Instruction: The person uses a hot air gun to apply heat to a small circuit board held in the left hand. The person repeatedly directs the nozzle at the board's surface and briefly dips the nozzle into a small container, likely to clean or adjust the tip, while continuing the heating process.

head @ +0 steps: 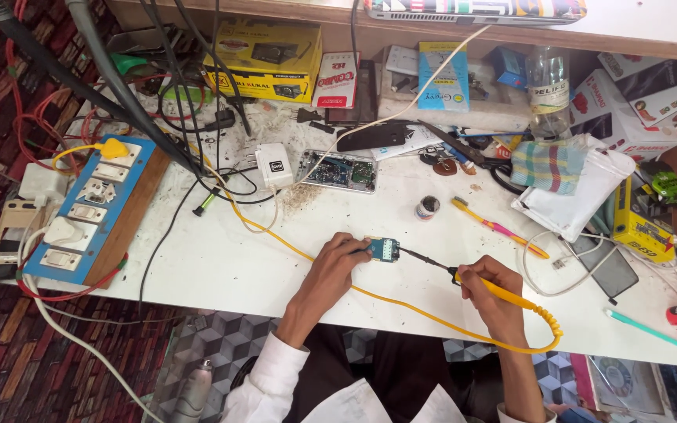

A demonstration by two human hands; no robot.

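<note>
My left hand [333, 269] rests on the white table [221, 266] and pinches a small blue-green circuit board [384, 250] at its left edge. My right hand [492, 294] grips a soldering iron with a yellow handle [503, 294]; its dark tip touches the board's right side. The iron's yellow cable [401, 309] loops along the table's front edge and runs back to the upper left. Both forearms come from the bottom of the view in white sleeves.
An opened phone [338, 171] and a white charger [274, 166] lie behind the board. A blue switch board [88, 211] sits at left among cables. A toothbrush [499, 228], small jar [427, 207], plastic bag [581, 188], boxes and a bottle [548, 82] crowd the right.
</note>
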